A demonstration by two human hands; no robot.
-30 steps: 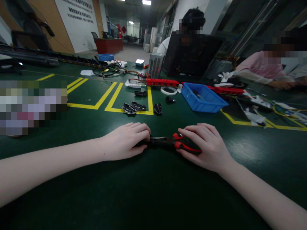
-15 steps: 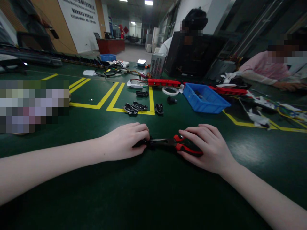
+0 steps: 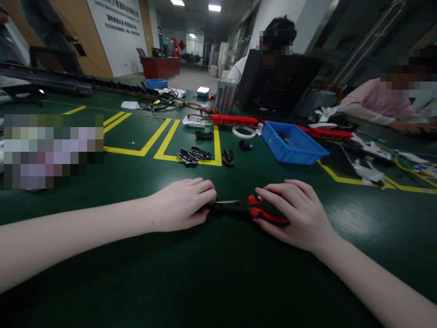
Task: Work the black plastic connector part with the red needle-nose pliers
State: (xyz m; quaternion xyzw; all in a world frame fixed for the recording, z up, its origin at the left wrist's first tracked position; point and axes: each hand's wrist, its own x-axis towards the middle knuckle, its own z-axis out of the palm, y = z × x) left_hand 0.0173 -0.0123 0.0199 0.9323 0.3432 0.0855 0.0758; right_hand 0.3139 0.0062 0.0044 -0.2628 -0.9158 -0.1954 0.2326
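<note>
My right hand (image 3: 293, 214) is closed round the red and black handles of long-nose pliers (image 3: 269, 217), whose jaws point left. Pinched in my left hand (image 3: 186, 205) is a small dark part (image 3: 204, 207), mostly hidden by the fingers. The plier tips meet this part at my left fingertips; whether they grip it I cannot tell. Beyond my hands lie several black plastic pieces with metallic bits, among them a pair side by side (image 3: 193, 156), a single one (image 3: 228, 157) to the right, and another (image 3: 204, 135) farther back.
A blue bin (image 3: 293, 143) with dark parts inside stands right of centre. Near it lie a roll of white tape (image 3: 243, 132), a black cylindrical piece (image 3: 246, 145) and a red strip (image 3: 235, 120). Cables and a metal box (image 3: 225, 95) are behind. Two people sit across the green table (image 3: 218, 282).
The view has shifted slightly. My left fingers now cover more of the dark part at the plier tips. My right hand keeps its hold on the pliers.
</note>
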